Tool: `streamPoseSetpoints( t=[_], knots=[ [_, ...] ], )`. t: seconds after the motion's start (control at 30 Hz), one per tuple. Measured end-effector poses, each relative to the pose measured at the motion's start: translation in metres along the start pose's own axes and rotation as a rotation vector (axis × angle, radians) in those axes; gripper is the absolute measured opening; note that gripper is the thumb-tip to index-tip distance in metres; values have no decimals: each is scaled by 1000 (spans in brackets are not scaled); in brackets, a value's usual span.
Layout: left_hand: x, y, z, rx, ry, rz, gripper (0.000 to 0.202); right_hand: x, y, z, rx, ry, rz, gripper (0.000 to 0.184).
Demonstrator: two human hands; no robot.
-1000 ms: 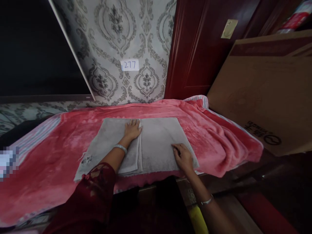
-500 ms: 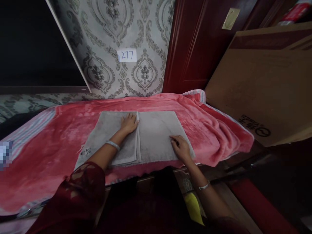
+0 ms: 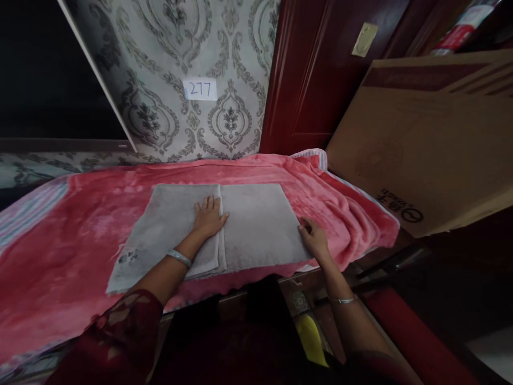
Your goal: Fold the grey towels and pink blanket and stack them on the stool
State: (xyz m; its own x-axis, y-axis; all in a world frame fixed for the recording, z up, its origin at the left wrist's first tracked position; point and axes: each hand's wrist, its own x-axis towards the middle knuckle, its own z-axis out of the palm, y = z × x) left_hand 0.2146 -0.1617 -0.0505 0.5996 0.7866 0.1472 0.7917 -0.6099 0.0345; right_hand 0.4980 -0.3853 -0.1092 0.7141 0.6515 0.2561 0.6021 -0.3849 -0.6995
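Note:
A grey towel (image 3: 260, 230) lies flat, its left part folded over so that layered edges run down near the middle. My left hand (image 3: 207, 216) rests palm down on the folded left part, fingers spread, the thumb reaching across the layered edges. At the towel's right edge is my right hand (image 3: 315, 238), its fingers curled in and thumb against them. Whether the towel's edge is pinched between those fingertips is hidden. A dark printed mark and loose threads show near the towel's lower left corner.
Beneath the towel spreads a pink plush blanket (image 3: 92, 240), bunched in folds on the right. A large cardboard box (image 3: 433, 144) leans at the right, by a dark red door (image 3: 308, 69). A black screen (image 3: 52, 75) stands at the left. Something yellow (image 3: 310, 339) shows below.
My right hand has moved right, from over the towel to its right edge. My left hand has slid slightly toward me on the folded part, fingers more spread. The view has shifted a little.

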Motion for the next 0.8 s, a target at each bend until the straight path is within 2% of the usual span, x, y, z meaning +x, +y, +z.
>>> streamPoseSetpoints(
  t=[0.17, 0.3, 0.43, 0.5, 0.57, 0.63, 0.7, 0.73, 0.8],
  knots=[
    [-3, -1, -6, -46, 27, 47, 64, 19, -17, -6, -44, -140, 94, 51],
    [-9, -3, -17, -87, -68, 91, 62, 27, -28, -14, 51, -215, 97, 44],
    [-30, -6, -19, -115, -155, 191, 67, 20, -33, -21, 395, -324, 89, 35],
    [-43, -6, -13, -125, -161, 222, 67, 17, -36, -24, 574, -426, 129, 29],
    [-54, -6, -6, -138, -149, 236, 63, 18, -44, -27, 651, -516, 185, 25],
    [-59, -6, -1, -169, -136, 234, 61, 23, -60, -26, 698, -539, 212, 28],
    [-57, -8, 1, -253, -150, 229, 62, 29, -87, -20, 758, -511, 182, 28],
    [-54, -11, 0, -339, -156, 218, 61, 31, -105, -16, 801, -498, 151, 26],
    [-45, -20, -5, -652, -149, 151, 59, 32, -148, -3, 899, -505, 77, 25]
  ],
)
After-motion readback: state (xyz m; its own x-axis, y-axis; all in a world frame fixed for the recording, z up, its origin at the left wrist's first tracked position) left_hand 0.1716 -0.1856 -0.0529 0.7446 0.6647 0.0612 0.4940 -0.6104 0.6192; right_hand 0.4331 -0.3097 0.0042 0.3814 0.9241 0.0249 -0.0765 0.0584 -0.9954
